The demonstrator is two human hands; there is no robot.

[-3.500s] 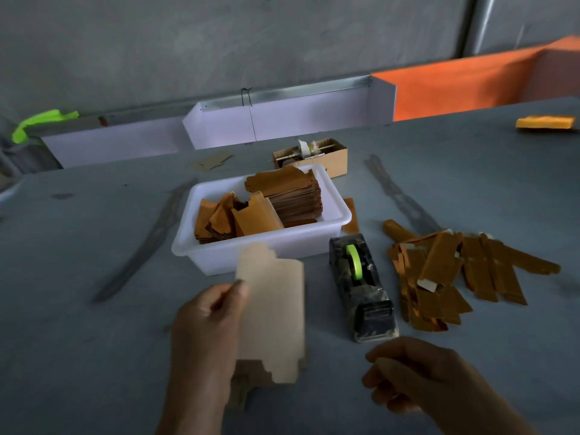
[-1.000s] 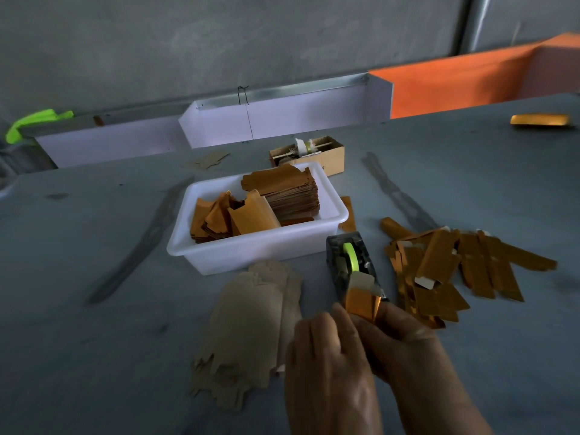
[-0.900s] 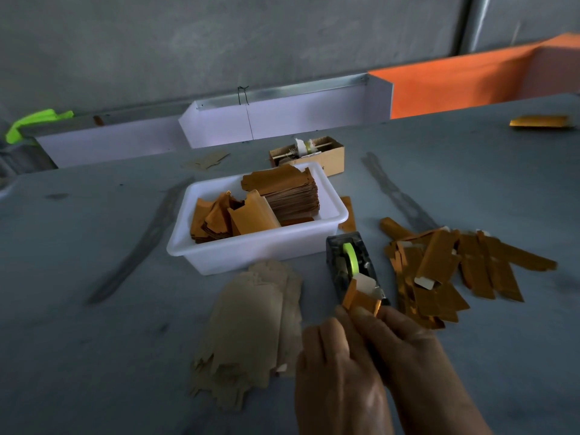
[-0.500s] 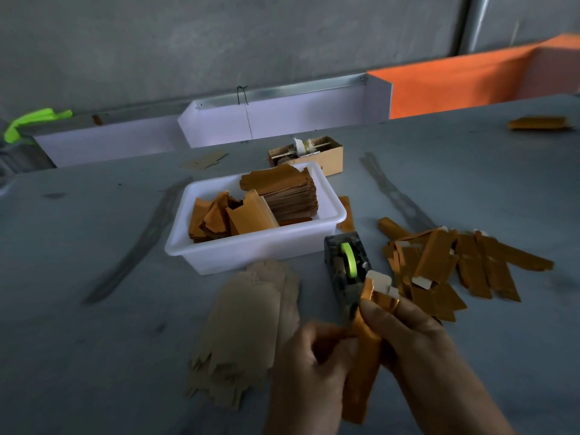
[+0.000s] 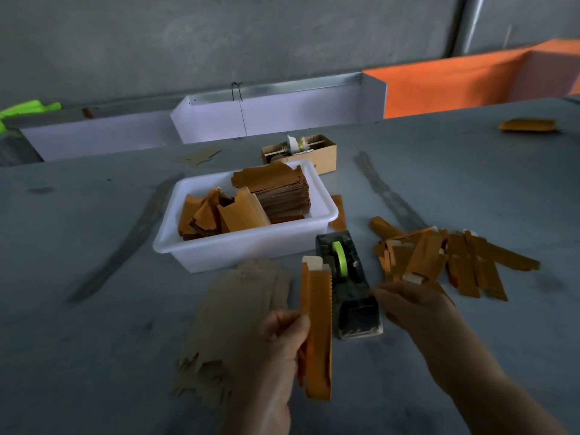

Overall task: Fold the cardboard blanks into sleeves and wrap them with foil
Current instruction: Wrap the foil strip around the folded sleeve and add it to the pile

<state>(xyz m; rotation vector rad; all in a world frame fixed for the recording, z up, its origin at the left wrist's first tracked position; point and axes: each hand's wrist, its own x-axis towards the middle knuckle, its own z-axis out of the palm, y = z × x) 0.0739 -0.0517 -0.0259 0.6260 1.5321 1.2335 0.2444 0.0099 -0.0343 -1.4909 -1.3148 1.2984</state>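
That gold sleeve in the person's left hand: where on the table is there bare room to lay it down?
Bare table lies left of the plain cardboard blanks, and on the far right behind the finished sleeve pile. It is crowded mid-table, around the white tub and tape dispenser. The left hand holds the sleeve; the right hand reaches toward the dispenser.

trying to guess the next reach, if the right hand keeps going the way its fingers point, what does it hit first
The right hand points left toward the dark tape dispenser with the green roll. Its fingertips sit right by the dispenser's body, so that would likely come first, though depth is hard to judge from one view.
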